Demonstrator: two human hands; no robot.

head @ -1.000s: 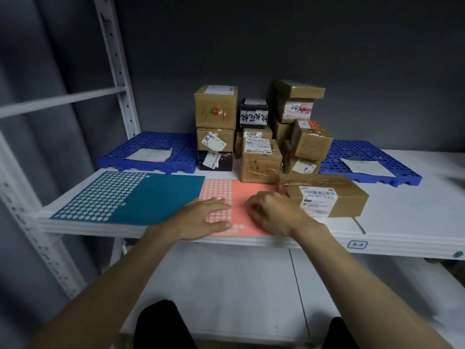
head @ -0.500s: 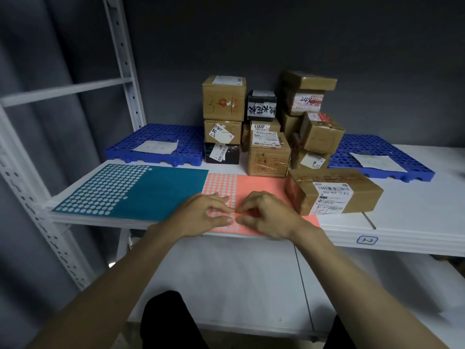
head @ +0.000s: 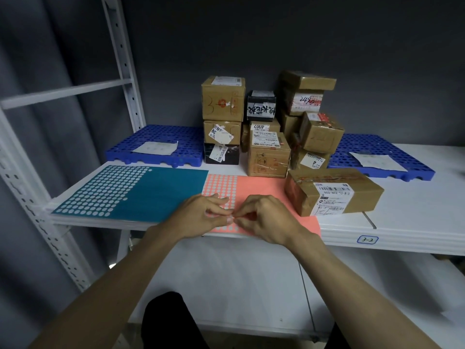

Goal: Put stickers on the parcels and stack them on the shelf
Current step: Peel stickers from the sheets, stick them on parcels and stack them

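Observation:
A pink sticker sheet [head: 261,190] lies at the front of the white shelf [head: 412,222], beside a teal sticker sheet [head: 161,190]. My left hand [head: 201,212] and my right hand [head: 266,217] meet fingertip to fingertip over the pink sheet's front edge, pinching at a small sticker there; the sticker itself is too small to make out. A long cardboard parcel [head: 332,190] with a barcode label lies just right of my right hand. Behind it stands a pile of several taped parcels [head: 269,127].
Two blue perforated pallets [head: 156,144] [head: 382,157] sit at the back left and back right, each with a paper sheet on top. A white upright post [head: 120,54] rises at the left. A lower shelf [head: 226,280] lies beneath. A tag reads 3-2 [head: 367,239].
My hands went from lying flat on the pink sheet to fingertips pinched together at its front edge. The view shifted slightly.

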